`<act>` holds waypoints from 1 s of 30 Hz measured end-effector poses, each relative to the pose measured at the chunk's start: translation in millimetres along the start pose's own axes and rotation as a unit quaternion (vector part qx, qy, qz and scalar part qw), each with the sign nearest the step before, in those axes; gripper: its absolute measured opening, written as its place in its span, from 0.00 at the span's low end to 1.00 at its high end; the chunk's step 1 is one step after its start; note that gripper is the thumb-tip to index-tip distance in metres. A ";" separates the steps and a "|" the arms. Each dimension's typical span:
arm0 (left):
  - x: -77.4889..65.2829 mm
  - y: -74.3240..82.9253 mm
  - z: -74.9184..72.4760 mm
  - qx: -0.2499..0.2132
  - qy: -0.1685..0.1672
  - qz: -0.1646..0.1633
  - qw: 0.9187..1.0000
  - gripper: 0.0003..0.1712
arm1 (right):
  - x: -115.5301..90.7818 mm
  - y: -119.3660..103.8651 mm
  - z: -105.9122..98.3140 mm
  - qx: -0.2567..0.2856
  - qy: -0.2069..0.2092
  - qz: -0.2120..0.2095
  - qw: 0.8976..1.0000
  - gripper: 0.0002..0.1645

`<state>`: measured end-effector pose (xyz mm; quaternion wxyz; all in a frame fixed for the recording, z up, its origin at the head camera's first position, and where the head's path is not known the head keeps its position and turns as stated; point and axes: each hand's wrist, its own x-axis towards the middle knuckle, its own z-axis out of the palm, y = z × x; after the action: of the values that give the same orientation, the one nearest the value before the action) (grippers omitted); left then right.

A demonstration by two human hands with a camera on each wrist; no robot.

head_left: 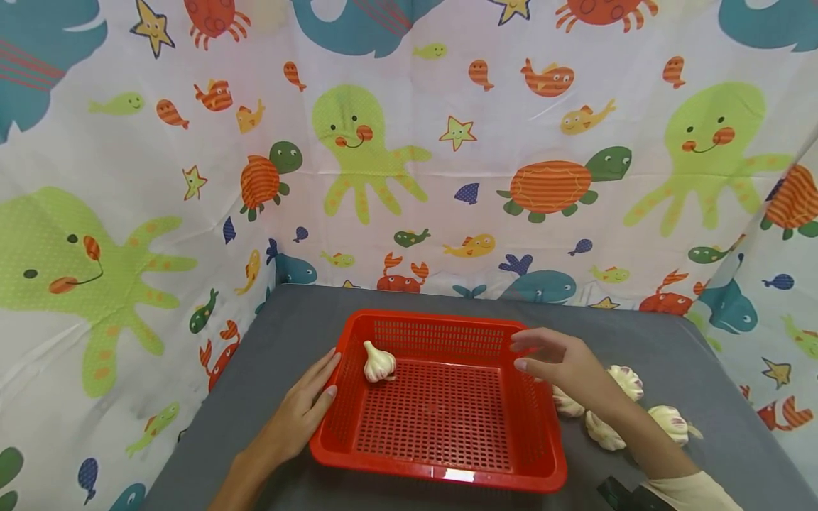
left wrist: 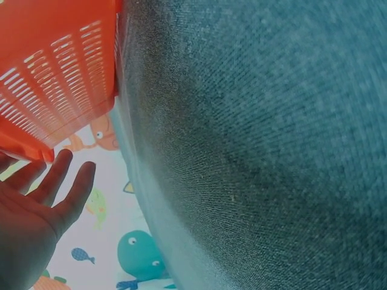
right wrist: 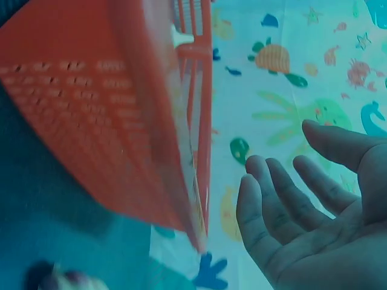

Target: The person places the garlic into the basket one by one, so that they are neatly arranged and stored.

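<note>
A red perforated plastic basket (head_left: 441,465) stands on the grey table, with one garlic bulb (head_left: 380,363) lying in its back left corner. My left hand (head_left: 300,404) rests its straight fingers against the basket's left rim; the left wrist view shows the fingertips (left wrist: 84,175) at the rim. Above the basket's right rim hovers my right hand (head_left: 562,365), its fingers loosely bent with nothing between them. Several more garlic bulbs (head_left: 669,424) lie on the table right of the basket, partly hidden under the right forearm. One garlic bulb (right wrist: 69,281) shows at the bottom of the right wrist view.
The grey cloth-covered table (head_left: 300,312) extends around the basket. A white curtain (head_left: 460,170) printed with sea animals hangs behind it and along both sides. A dark strap or device (head_left: 629,493) sits at the right wrist by the sleeve.
</note>
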<state>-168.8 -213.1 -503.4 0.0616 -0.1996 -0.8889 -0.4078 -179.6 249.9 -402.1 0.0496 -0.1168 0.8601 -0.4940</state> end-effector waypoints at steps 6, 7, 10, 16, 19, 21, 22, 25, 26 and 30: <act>0.4 0.5 -0.3 -0.004 -0.001 0.000 1.000 0.34 | -19.5 16.5 -21.0 0.006 0.027 -0.003 1.000 0.28; 0.6 0.6 -0.2 -0.005 -0.001 0.001 1.000 0.34 | -22.0 20.1 -24.4 0.007 0.031 -0.001 0.999 0.28; 1.0 0.6 0.1 -0.007 -0.001 0.003 1.000 0.33 | -30.0 31.7 -35.2 0.001 0.050 0.016 0.999 0.27; 0.5 0.5 0.9 -0.004 0.000 0.005 1.000 0.33 | -47.6 59.1 -54.0 -0.004 0.089 0.040 0.995 0.27; 0.2 0.4 1.2 -0.004 -0.001 0.005 1.000 0.33 | -57.9 72.2 -61.0 -0.005 0.102 0.068 0.992 0.28; 0.1 0.4 1.3 -0.005 -0.001 0.004 1.000 0.33 | -65.2 80.1 -65.4 -0.006 0.114 0.089 0.990 0.28; 0.1 0.3 1.4 -0.005 -0.002 0.004 1.000 0.33 | -68.8 83.7 -67.4 -0.003 0.119 0.096 0.988 0.28; 0.2 0.2 1.4 -0.007 -0.002 0.003 1.000 0.33 | -79.3 94.3 -74.4 0.006 0.131 0.106 0.986 0.27; 0.2 0.2 1.4 -0.007 -0.002 0.003 1.000 0.33 | -82.2 97.6 -76.5 0.007 0.141 0.107 0.984 0.27; 0.4 0.8 1.1 -0.009 -0.001 0.001 1.000 0.33 | -93.1 111.3 -85.1 -0.007 0.162 0.134 0.978 0.28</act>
<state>-168.8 -211.7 -503.5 0.0593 -0.2011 -0.8852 -0.4154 -123.6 398.5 -457.5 -0.0258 0.0806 0.8678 -0.4897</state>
